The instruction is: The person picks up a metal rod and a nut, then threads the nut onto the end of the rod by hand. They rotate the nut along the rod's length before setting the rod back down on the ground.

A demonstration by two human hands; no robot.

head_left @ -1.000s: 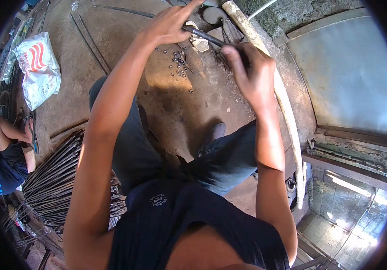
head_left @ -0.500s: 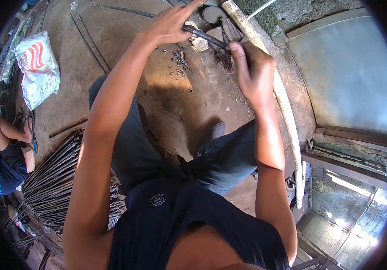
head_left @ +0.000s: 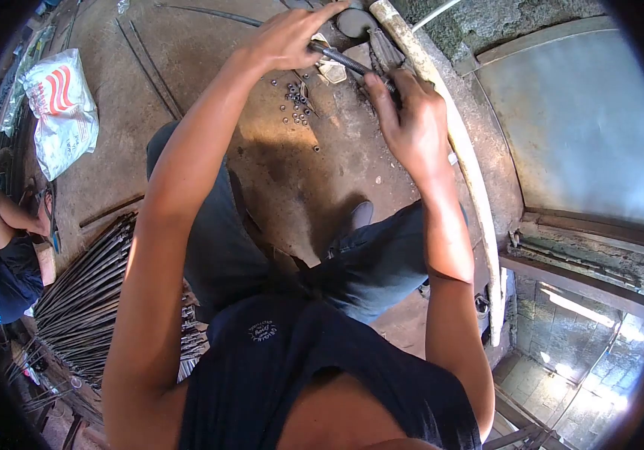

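Observation:
A long dark metal rod (head_left: 344,61) with a threaded end runs across the top of the view. My left hand (head_left: 284,39) is closed around it, with the index finger stretched out beyond. At the threaded end, my right hand (head_left: 412,120) curls its fingers about the rod, and its thumb lies along it. Whether a nut sits inside these fingers is hidden. Several small metal nuts (head_left: 296,109) are scattered on the floor below the rod.
A large bundle of dark rods (head_left: 86,300) lies at left, near a seated person (head_left: 3,255). A white sack (head_left: 59,112) rests on the floor. Along the right runs a long pale pole (head_left: 472,180), beside a metal panel (head_left: 577,120). A round dark disc (head_left: 353,24) lies ahead.
My right hand has shifted a little to the left along the rod, and its grip has turned, with the fingers less tightly curled. The left hand has barely moved.

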